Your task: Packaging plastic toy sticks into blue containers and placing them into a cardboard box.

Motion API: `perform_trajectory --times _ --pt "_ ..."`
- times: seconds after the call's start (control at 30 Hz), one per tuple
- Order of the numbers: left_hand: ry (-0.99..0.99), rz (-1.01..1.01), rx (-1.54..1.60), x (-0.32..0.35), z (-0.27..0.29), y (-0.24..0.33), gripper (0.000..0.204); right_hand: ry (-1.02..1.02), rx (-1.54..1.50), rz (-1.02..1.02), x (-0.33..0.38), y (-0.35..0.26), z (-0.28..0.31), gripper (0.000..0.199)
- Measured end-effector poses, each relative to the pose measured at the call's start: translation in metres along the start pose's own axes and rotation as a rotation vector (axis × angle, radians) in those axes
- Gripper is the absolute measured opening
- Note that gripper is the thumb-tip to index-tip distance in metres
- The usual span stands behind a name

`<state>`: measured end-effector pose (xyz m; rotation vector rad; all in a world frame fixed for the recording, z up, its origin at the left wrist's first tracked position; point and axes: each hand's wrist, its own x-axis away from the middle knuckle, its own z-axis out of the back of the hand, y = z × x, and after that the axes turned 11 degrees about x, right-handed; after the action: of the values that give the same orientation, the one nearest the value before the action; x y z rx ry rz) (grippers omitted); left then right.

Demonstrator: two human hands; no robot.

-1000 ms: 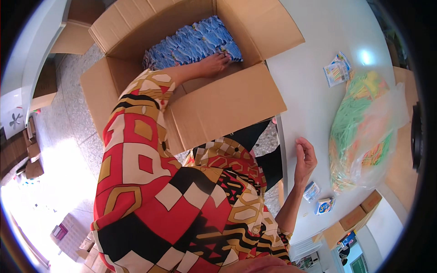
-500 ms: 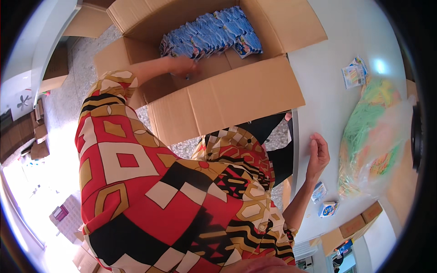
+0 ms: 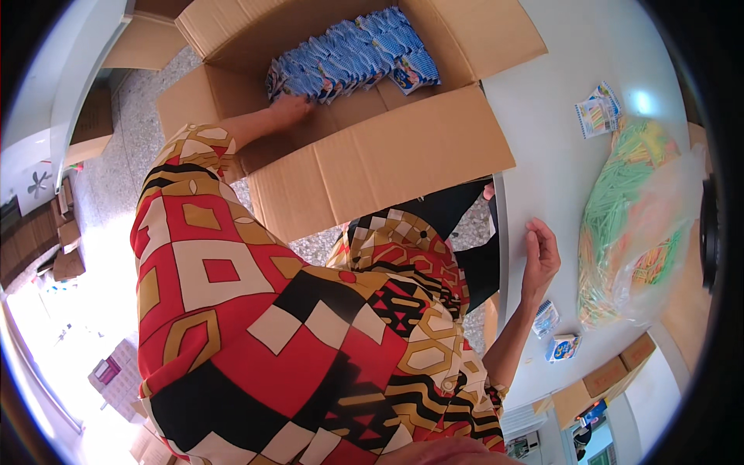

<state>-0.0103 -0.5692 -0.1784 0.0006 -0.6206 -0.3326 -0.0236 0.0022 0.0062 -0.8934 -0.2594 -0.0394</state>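
Note:
Inside a large open cardboard box (image 3: 380, 159), rows of small blue-and-white packets (image 3: 341, 58) stand packed against the far side. My left hand (image 3: 291, 111) reaches in over the left side, up against the near left end of these packets. Its fingers are partly hidden, and any grip on a packet does not show. My right hand (image 3: 542, 252) rests at the edge of the white table (image 3: 535, 139), fingers loosely bent, thumb apart, holding nothing. Nearest to its forearm lie a striped packet (image 3: 546, 318) and a blue-and-white packet (image 3: 563, 348).
A clear plastic bag (image 3: 632, 225) of thin green, yellow and orange strips covers the table's right part. Two overlapping packets (image 3: 598, 112) lie beyond it. Box flaps stick out toward me and over the table. More cartons (image 3: 604, 377) stand at the lower right.
My left hand has moved from the box's middle, leftward and away from me, to the packets' left end. My right hand stays nearly where it was. The view has shifted slightly.

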Motion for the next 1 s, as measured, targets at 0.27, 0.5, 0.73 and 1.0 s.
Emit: perform_trajectory --times 0.27,0.5,0.73,1.0 --pt "0.131 0.164 0.078 0.011 0.014 -0.002 0.051 0.032 0.015 0.044 0.001 -0.003 -0.003 0.023" --pt "0.265 0.143 0.205 0.009 -0.014 -0.003 0.052 0.022 0.030 0.037 0.002 0.000 -0.002 0.023" --pt "0.516 0.239 0.535 0.012 -0.014 0.012 0.047 0.032 0.006 0.067 0.004 0.003 -0.002 0.023" --pt "0.550 0.724 0.534 0.018 0.030 0.057 0.037 0.049 -0.010 0.073 0.012 0.011 -0.001 0.023"
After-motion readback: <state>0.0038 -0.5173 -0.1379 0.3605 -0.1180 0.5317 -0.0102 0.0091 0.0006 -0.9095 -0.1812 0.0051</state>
